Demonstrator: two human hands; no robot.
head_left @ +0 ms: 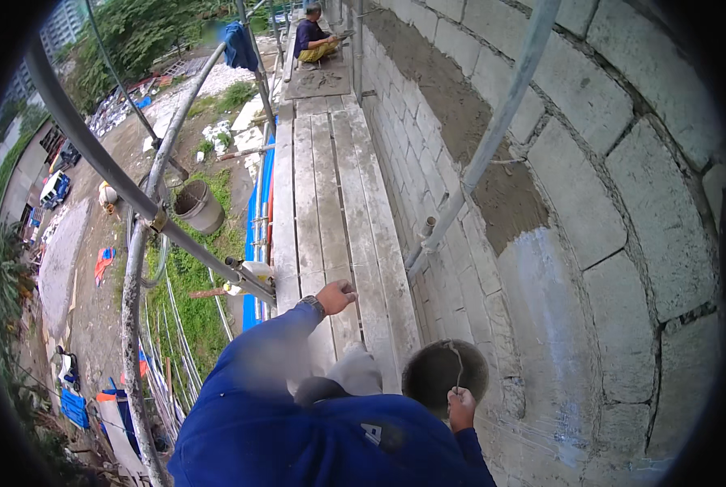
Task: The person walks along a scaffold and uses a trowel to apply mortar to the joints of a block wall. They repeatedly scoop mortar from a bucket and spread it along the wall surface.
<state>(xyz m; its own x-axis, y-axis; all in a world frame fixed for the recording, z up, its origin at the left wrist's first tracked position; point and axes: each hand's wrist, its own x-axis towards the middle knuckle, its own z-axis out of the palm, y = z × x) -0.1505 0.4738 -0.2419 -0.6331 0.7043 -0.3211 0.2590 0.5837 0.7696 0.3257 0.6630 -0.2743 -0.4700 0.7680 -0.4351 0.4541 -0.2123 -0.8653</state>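
Note:
My right hand (461, 407) is closed around the thin cord-like handle (459, 364) of a round grey bucket (479, 365). The bucket hangs low beside the block wall, its inside dark; I cannot make out how full it is. My left hand (336, 297), with a dark watch on the wrist, is held out over the planks with its fingers curled in. Nothing shows in that hand. Both arms wear blue sleeves, and one of my light-coloured legs (356, 369) shows on the plank walkway (322, 187).
A concrete block wall (655, 211) with a band of wet mortar (493, 178) runs along the right. Scaffold pipes (493, 134) cross both sides. Another bucket (199, 208) hangs outside the left rail. A co-worker (314, 36) squats at the walkway's far end. Ground lies far below.

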